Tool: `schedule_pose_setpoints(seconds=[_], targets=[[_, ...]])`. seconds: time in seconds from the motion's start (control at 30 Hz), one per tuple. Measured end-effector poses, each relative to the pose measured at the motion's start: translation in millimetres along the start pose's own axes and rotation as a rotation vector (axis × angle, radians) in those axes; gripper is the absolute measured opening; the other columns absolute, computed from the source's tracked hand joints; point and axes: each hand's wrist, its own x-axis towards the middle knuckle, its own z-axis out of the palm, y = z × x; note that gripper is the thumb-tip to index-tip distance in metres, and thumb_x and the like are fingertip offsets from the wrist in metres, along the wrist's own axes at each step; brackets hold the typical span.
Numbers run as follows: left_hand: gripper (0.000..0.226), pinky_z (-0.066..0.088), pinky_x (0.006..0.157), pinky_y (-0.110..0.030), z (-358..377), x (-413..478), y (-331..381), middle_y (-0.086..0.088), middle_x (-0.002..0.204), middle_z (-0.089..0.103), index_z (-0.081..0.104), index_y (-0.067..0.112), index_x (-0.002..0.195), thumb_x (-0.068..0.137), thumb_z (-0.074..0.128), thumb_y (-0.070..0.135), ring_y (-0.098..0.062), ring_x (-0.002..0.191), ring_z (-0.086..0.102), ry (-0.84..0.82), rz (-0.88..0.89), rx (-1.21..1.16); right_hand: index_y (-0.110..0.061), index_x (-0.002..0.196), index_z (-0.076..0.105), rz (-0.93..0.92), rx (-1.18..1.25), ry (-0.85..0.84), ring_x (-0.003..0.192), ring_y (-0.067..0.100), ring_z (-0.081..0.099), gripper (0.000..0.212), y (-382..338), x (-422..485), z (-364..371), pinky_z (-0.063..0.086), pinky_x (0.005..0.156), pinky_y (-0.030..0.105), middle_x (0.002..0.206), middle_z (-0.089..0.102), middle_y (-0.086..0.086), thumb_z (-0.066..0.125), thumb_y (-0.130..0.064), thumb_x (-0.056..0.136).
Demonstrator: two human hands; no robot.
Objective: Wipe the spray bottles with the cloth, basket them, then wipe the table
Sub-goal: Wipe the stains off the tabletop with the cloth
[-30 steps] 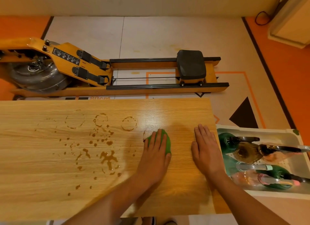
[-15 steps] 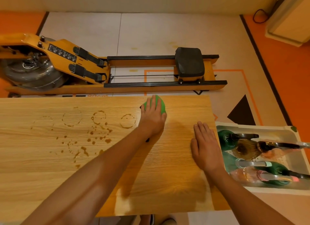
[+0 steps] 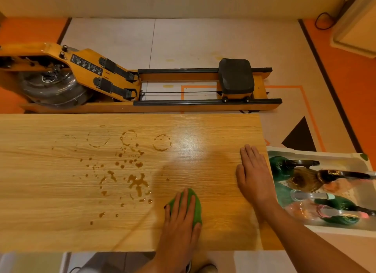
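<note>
Wood-grain table (image 3: 40,211) across the near view, rowing machine (image 3: 142,85) on the floor beyond. Basketing done, by the look of it: spray bottles (image 3: 337,207) lying on their sides in the white basket (image 3: 317,153) just off the table's right end. Leaves, seemingly, only the wipe-down. Pressing the green cloth (image 3: 196,207) flat to the wood near the front edge with the left hand (image 3: 181,217), fingers straight and spread over it rather than bunched around it. Resting the right hand (image 3: 253,175) palm-down near the right end, fingers extended and close together, holding nothing, probably as a brace. Just left of the cloth, brown splashes (image 3: 138,183) and scattered droplets; farther back, a row of ring marks (image 3: 161,142). To do this well: sweep leftward into the nearest puddle first, keeping palm weight centred over the cloth to soak rather than smear. Overlap each pass and work from front to back through the droplets. Finish on the rings with small firm circles, these likely being drier and more stubborn. Turn to a fresh face once the cloth is soaked, or risk dragging brown streaks over wiped wood. Avoid pushing liquid over the front edge.
</note>
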Motion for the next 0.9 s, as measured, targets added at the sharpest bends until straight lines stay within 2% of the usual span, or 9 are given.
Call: schedule_pose_setpoints(seconds=[0.03, 0.1, 0.17, 0.23, 0.33, 0.47, 0.67, 0.8, 0.9], targets=[[0.075, -0.006, 0.122, -0.039, -2, 3, 0, -0.004, 0.173, 0.005, 0.012, 0.018, 0.165, 0.101, 0.039, 0.045, -0.022, 0.158, -0.002, -0.002, 0.009, -0.033, -0.016, 0.161, 0.025, 0.002, -0.003, -0.004, 0.158, 0.014, 0.006, 0.059, 0, 1, 0, 0.007, 0.129, 0.039, 0.169, 0.019, 0.003, 0.026, -0.037, 0.106], [0.071, -0.018, 0.123, -0.039, -14, 17, 1, 0.008, 0.168, -0.031, -0.011, 0.026, 0.163, 0.107, 0.028, 0.044, -0.017, 0.155, -0.026, 0.037, 0.018, -0.119, -0.015, 0.161, 0.025, -0.001, -0.005, -0.010, 0.158, 0.015, 0.005, 0.059, 0, 1, -1, 0.006, 0.129, 0.039, 0.169, 0.018, 0.003, 0.025, -0.038, 0.106], [0.069, -0.022, 0.124, -0.042, -35, 46, -1, 0.011, 0.160, -0.044, -0.023, 0.029, 0.158, 0.110, 0.024, 0.043, -0.014, 0.149, -0.039, 0.066, -0.001, -0.191, -0.014, 0.161, 0.025, -0.007, -0.009, -0.008, 0.158, 0.015, 0.006, 0.059, 0, 0, 0, 0.007, 0.129, 0.039, 0.169, 0.018, 0.003, 0.025, -0.038, 0.106], [0.071, -0.020, 0.123, -0.043, -53, 93, -10, 0.002, 0.166, -0.032, -0.018, 0.023, 0.161, 0.111, 0.029, 0.040, -0.020, 0.153, -0.031, 0.132, -0.017, -0.163, -0.014, 0.161, 0.025, -0.013, -0.011, -0.007, 0.158, 0.015, 0.006, 0.059, 1, 0, 1, 0.007, 0.129, 0.040, 0.169, 0.019, 0.004, 0.024, -0.038, 0.106], [0.072, -0.013, 0.123, -0.047, -78, 157, -19, -0.006, 0.172, -0.016, -0.006, 0.015, 0.164, 0.110, 0.035, 0.037, -0.028, 0.158, -0.015, 0.072, -0.040, -0.140, -0.015, 0.161, 0.025, -0.007, 0.003, -0.004, 0.158, 0.015, 0.007, 0.059, 1, 1, 1, 0.007, 0.129, 0.040, 0.169, 0.020, 0.003, 0.024, -0.038, 0.106], [0.073, -0.009, 0.125, -0.049, -77, 165, -12, -0.010, 0.172, -0.014, -0.006, 0.011, 0.164, 0.109, 0.036, 0.036, -0.031, 0.158, -0.012, 0.071, -0.056, -0.133, -0.015, 0.161, 0.026, -0.014, 0.006, -0.001, 0.158, 0.015, 0.008, 0.059, 1, -1, 2, 0.008, 0.129, 0.041, 0.169, 0.020, 0.003, 0.026, -0.038, 0.106], [0.069, -0.023, 0.119, -0.039, -55, 90, -8, -0.001, 0.168, -0.028, -0.018, 0.021, 0.160, 0.106, 0.019, 0.045, -0.024, 0.155, -0.025, 0.039, 0.006, -0.118, -0.015, 0.161, 0.026, -0.016, 0.011, 0.011, 0.158, 0.015, 0.008, 0.059, 1, -1, 2, 0.009, 0.129, 0.042, 0.169, 0.021, 0.004, 0.026, -0.038, 0.106], [0.070, -0.010, 0.127, -0.046, -71, 143, -22, -0.008, 0.172, -0.013, -0.005, 0.013, 0.164, 0.110, 0.030, 0.042, -0.028, 0.158, -0.013, 0.118, -0.030, -0.064, -0.015, 0.160, 0.028, -0.017, 0.013, 0.025, 0.158, 0.014, 0.009, 0.058, 0, -2, 3, 0.011, 0.129, 0.043, 0.168, 0.022, 0.003, 0.027, -0.039, 0.107], [0.068, -0.005, 0.127, -0.052, -99, 203, -37, -0.012, 0.172, -0.011, -0.002, 0.012, 0.164, 0.111, 0.025, 0.043, -0.031, 0.159, -0.010, 0.099, -0.064, -0.064, -0.015, 0.160, 0.029, -0.010, 0.015, 0.023, 0.158, 0.014, 0.009, 0.059, 1, -2, 3, 0.012, 0.129, 0.044, 0.169, 0.022, 0.002, 0.028, -0.039, 0.107]])
